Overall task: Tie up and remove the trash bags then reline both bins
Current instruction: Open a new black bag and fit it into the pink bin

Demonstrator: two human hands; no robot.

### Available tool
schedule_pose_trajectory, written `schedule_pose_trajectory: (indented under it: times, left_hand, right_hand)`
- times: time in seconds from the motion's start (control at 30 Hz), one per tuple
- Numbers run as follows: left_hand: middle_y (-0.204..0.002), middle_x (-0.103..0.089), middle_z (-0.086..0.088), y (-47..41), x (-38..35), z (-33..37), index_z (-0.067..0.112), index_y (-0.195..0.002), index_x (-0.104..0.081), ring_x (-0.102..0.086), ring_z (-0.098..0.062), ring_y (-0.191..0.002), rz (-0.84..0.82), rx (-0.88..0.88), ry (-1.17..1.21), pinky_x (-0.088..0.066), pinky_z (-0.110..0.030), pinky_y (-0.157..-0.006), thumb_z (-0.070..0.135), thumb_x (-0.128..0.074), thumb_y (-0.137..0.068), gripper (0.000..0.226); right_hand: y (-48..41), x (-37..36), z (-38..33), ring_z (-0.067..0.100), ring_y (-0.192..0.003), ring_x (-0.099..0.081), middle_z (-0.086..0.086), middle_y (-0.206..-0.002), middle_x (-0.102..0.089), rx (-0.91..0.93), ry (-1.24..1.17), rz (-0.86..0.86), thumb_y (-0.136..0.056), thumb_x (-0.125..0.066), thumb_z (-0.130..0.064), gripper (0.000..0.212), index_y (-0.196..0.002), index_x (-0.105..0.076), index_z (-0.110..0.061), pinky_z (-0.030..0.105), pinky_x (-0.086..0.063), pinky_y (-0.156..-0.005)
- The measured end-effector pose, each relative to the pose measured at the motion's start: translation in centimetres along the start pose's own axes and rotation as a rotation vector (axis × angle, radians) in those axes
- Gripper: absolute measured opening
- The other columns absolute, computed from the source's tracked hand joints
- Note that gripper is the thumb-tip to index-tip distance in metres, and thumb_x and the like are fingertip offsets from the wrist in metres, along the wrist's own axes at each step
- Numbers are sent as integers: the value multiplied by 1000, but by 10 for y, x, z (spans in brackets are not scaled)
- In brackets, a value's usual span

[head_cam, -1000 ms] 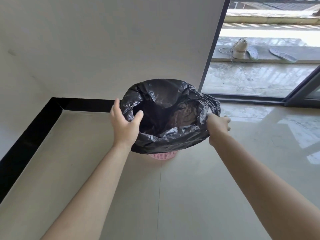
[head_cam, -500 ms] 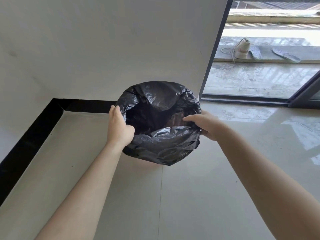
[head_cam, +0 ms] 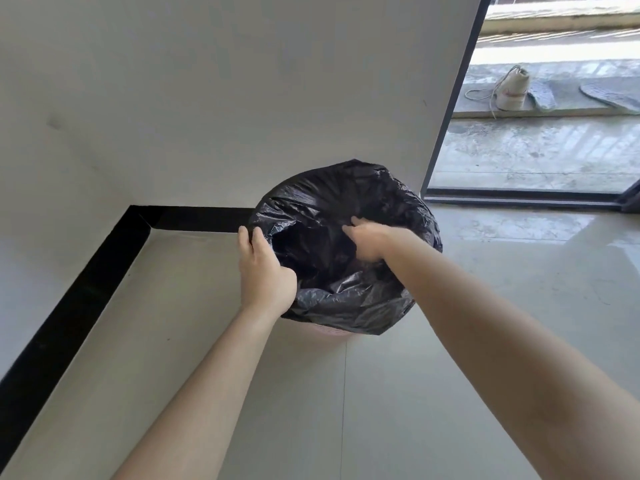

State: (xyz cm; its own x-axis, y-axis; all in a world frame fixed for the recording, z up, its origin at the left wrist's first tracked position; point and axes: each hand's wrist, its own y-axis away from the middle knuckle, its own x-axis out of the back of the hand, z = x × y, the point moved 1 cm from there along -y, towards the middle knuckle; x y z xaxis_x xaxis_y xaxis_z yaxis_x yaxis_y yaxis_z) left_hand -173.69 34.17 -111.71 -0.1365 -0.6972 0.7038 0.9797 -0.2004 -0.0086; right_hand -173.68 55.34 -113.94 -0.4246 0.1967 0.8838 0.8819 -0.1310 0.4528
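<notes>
While the left hand gripped the rim of the black bag, the right hand reached into its mouth, grasp unclear. It sat draped over the pink bin on the floor; seemingly this lining was nearly done, no second bin visible.

- Your left hand is bare, with skin showing across its back, the thumb and the fingers in sight.
- Your right hand is bare as well. Its nails are too small to make out.
- Your left forearm is uncovered from the wrist down to the bottom edge of the view.
- Your right forearm is uncovered too. It is smooth and looks much broader toward the lower right corner, where the wide lens stretches it.
</notes>
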Motion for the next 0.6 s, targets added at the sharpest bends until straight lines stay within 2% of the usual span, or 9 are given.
schedule_pose_trajectory:
  times: [0.07,0.13,0.2,0.27,0.3,0.37,0.43,0.5,0.6]
  left_hand:
    - [-164,-2,-9,9,-1,-2,2,-151,-23,-20,-25,-148,46,22,64,-23,-27,-115,-15,-39,-82,73]
    - [-164,-6,-5,13,-2,-5,3,-151,-25,-23,-21,-147,107,50,141,-26,-24,-113,-16,-37,-82,72]
    - [-164,-6,-6,12,-3,-3,1,-151,-24,-20,-20,-149,151,77,192,-25,-24,-115,-16,-36,-84,71]
    - [-164,-6,-10,10,-8,4,-2,-150,-24,-18,-23,-149,174,91,216,-22,-22,-115,-15,-36,-84,69]
    - [-164,-6,-12,9,-11,8,-2,-150,-24,-16,-25,-149,182,93,209,-20,-18,-110,-15,-36,-84,68]
    - [-164,-6,-15,10,-17,15,-1,-151,-23,-15,-32,-147,187,78,160,-22,-21,-106,-10,-39,-85,68]
    - [-164,-4,-15,11,-21,19,3,-153,-19,-18,-37,-145,165,55,106,-30,-35,-108,-3,-44,-87,71]
    - [-164,-2,-15,11,-24,21,6,-154,-16,-20,-38,-143,134,37,55,-32,-43,-108,2,-47,-88,74]
    - [-163,-4,-20,10,-25,18,5,-154,-17,-12,-39,-147,122,-27,-56,-21,-47,-116,15,-52,-89,75]
  right_hand:
    - [4,15,3,26,-139,-42,9,-157,-35,55,-171,113,-94,-50,-5,65,-155,-30,-16,29,-42,-101]
    - [16,33,3,23,-129,-53,5,-145,-53,87,-347,315,-94,-56,-10,56,-148,-44,-18,28,-44,-101]
    - [36,45,3,18,-113,-62,2,-129,-64,121,-443,521,-93,-59,-15,46,-138,-57,-22,27,-47,-99]
    - [61,51,0,13,-97,-62,-2,-122,-66,109,-414,721,-91,-60,-20,38,-128,-65,-28,25,-45,-91]
    - [72,49,-1,14,-100,-60,-2,-124,-64,74,-405,809,-90,-60,-23,38,-127,-65,-31,25,-42,-91]
    - [88,35,2,25,-133,-42,4,-144,-48,-79,-405,874,-86,-60,-30,49,-135,-56,-36,38,-33,-108]
    - [97,12,7,34,-149,-11,7,-163,-13,-254,-509,692,-83,-60,-33,75,-151,-31,-39,49,-20,-117]
    - [96,-12,11,29,-151,-8,2,-165,10,-300,-713,548,-84,-59,-25,85,-157,-15,-32,41,-22,-117]
    - [88,-26,14,20,-149,-20,-2,-165,6,-278,-887,643,-88,-55,-22,75,-156,-24,-26,25,-24,-110]
